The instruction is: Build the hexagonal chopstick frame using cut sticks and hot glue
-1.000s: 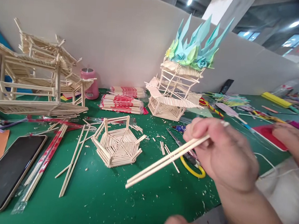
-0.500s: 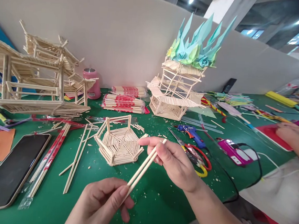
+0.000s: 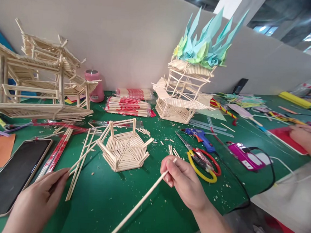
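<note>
My right hand pinches one end of a long, thin wooden stick, which slants down toward the bottom edge. To the left, my left hand has its fingertips closed on the near end of another wooden stick. That stick lies across two loose sticks on the table. Between and beyond my hands sits a six-sided stick base with a ribbed floor, short posts and rails on some sides. Its front right side has no rail across the top.
Scissors and a blue glue gun lie right of the base. A phone lies at left. Stick models, wrapped stick bundles and a pink bottle stand behind. Another person's hand is at far right.
The two sticks held together between both hands are now apart. My left hand has moved left to the loose sticks; my right hand keeps one stick, slightly lower and nearer the scissors.
</note>
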Demonstrator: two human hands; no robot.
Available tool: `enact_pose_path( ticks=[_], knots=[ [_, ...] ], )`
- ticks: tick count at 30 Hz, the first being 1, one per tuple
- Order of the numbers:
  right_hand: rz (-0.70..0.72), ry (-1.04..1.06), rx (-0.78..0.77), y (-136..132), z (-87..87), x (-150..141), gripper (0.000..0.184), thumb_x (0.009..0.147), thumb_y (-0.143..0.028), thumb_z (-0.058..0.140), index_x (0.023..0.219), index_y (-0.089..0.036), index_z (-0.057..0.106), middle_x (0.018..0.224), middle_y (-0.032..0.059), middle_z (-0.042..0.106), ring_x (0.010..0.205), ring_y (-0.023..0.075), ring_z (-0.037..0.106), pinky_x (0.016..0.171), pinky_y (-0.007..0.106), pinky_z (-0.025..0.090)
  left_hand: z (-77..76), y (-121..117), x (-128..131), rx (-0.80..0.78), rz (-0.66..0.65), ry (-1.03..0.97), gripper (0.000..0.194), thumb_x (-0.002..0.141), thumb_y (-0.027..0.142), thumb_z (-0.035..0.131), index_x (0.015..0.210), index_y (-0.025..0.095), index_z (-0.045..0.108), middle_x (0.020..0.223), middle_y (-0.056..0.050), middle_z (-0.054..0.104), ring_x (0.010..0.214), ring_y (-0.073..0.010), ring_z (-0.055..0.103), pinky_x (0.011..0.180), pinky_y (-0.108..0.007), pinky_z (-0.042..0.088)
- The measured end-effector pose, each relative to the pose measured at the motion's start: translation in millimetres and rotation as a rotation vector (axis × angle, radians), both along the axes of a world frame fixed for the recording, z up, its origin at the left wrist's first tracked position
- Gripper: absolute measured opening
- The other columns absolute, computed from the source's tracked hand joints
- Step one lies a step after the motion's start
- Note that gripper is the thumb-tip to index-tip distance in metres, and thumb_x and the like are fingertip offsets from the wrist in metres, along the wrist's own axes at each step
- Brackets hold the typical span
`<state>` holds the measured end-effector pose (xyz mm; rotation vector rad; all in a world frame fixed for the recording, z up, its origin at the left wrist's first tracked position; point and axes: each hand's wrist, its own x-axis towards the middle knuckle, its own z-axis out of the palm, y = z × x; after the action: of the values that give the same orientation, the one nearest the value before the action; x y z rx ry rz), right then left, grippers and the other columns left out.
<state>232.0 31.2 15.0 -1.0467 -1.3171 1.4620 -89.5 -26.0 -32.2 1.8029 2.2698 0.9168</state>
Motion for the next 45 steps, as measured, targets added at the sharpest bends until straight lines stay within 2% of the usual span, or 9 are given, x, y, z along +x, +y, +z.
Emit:
enact_pose_path(
  ticks=[4, 11, 18, 22, 24, 28, 34, 40, 45],
  knots=[
    [-0.001, -0.004, -0.039, -2, -6.2, -3, 0.036, 0.088, -0.046, 0.047, 0.069, -0.017, 0.058, 0.055, -0.0032, 0.046, 0.049, 0.0087, 0.041, 0.046, 0.023, 0.030, 2.5, 7, 11, -0.037, -0.069, 0.264, 0.024, 0.081, 0.036, 0.042, 0.078, 0.024, 0.063, 0.075, 0.002, 0.069, 0.059, -0.0148, 0.064, 0.050, -0.019, 0.044],
    [0.019, -0.017, -0.086, -6, -12.3, -5, 0.036, 0.089, -0.045, 0.046, 0.070, -0.017, 0.058, 0.057, -0.0031, 0.046, 0.051, 0.0088, 0.041, 0.047, 0.023, 0.029, 9.9, 14, 3, -0.189, -0.142, 0.390, 0.024, 0.083, 0.033, 0.044, 0.080, 0.020, 0.065, 0.083, -0.002, 0.070, 0.065, -0.0150, 0.066, 0.046, -0.017, 0.042],
    [0.031, -0.023, -0.087, -7, -12.1, -10, 0.037, 0.089, -0.046, 0.044, 0.071, -0.016, 0.057, 0.057, -0.0031, 0.046, 0.051, 0.0086, 0.041, 0.048, 0.023, 0.031, 11.2, 14, 8, 0.011, -0.154, 0.613, 0.024, 0.085, 0.029, 0.047, 0.090, 0.012, 0.064, 0.085, -0.009, 0.065, 0.077, -0.0224, 0.063, 0.070, -0.030, 0.048],
    [0.051, -0.063, -0.043, -8, -7.5, -14, 0.037, 0.089, -0.047, 0.045, 0.075, -0.016, 0.059, 0.060, -0.0020, 0.051, 0.053, 0.0087, 0.046, 0.052, 0.023, 0.036, 23.8, 9, 30, 0.365, -0.284, 0.387, 0.009, 0.082, 0.027, 0.057, 0.082, 0.020, 0.062, 0.081, -0.003, 0.064, 0.069, -0.0181, 0.060, 0.070, -0.031, 0.046],
    [0.064, -0.068, -0.031, -10, -5.7, -16, 0.035, 0.089, -0.046, 0.045, 0.078, -0.016, 0.060, 0.062, -0.0012, 0.054, 0.054, 0.0087, 0.048, 0.055, 0.023, 0.038, 31.4, 4, 51, 0.356, -0.442, 0.272, 0.013, 0.085, 0.022, 0.051, 0.092, 0.018, 0.060, 0.088, -0.006, 0.063, 0.078, -0.0193, 0.060, 0.075, -0.033, 0.046],
    [0.078, -0.034, -0.021, -13, -5.3, -21, 0.032, 0.089, -0.044, 0.047, 0.082, -0.016, 0.063, 0.066, -0.0001, 0.058, 0.057, 0.0083, 0.050, 0.057, 0.022, 0.040, 37.8, -1, 94, 0.302, -0.670, 0.324, 0.023, 0.087, 0.016, 0.046, 0.107, 0.013, 0.056, 0.094, -0.009, 0.065, 0.089, -0.0207, 0.059, 0.077, -0.032, 0.044],
    [0.072, 0.027, -0.013, -14, -8.3, -23, 0.029, 0.089, -0.040, 0.048, 0.085, -0.018, 0.065, 0.069, 0.0005, 0.061, 0.059, 0.0079, 0.052, 0.058, 0.020, 0.042, 30.0, 9, 109, 0.309, -0.653, 0.283, 0.019, 0.086, 0.012, 0.047, 0.102, 0.012, 0.057, 0.070, -0.003, 0.061, 0.058, -0.0145, 0.054, 0.057, -0.029, 0.041],
    [-0.009, 0.170, -0.077, -12, -13.9, -21, 0.029, 0.087, -0.041, 0.052, 0.082, -0.018, 0.068, 0.067, 0.0003, 0.063, 0.058, 0.0073, 0.050, 0.056, 0.019, 0.040, 32.8, 10, 112, 0.447, -0.600, 0.352, 0.017, 0.084, 0.007, 0.048, 0.096, 0.008, 0.060, 0.064, -0.006, 0.060, 0.054, -0.0160, 0.048, 0.052, -0.030, 0.037],
    [-0.075, 0.252, -0.182, -13, -19.1, -19, 0.027, 0.084, -0.042, 0.057, 0.080, -0.018, 0.068, 0.064, -0.0003, 0.061, 0.057, 0.0073, 0.049, 0.054, 0.018, 0.038, 35.6, 10, 119, 0.404, -0.611, 0.415, 0.023, 0.085, 0.005, 0.041, 0.097, 0.006, 0.060, 0.066, -0.008, 0.062, 0.056, -0.0184, 0.049, 0.053, -0.031, 0.035]
  ],
)
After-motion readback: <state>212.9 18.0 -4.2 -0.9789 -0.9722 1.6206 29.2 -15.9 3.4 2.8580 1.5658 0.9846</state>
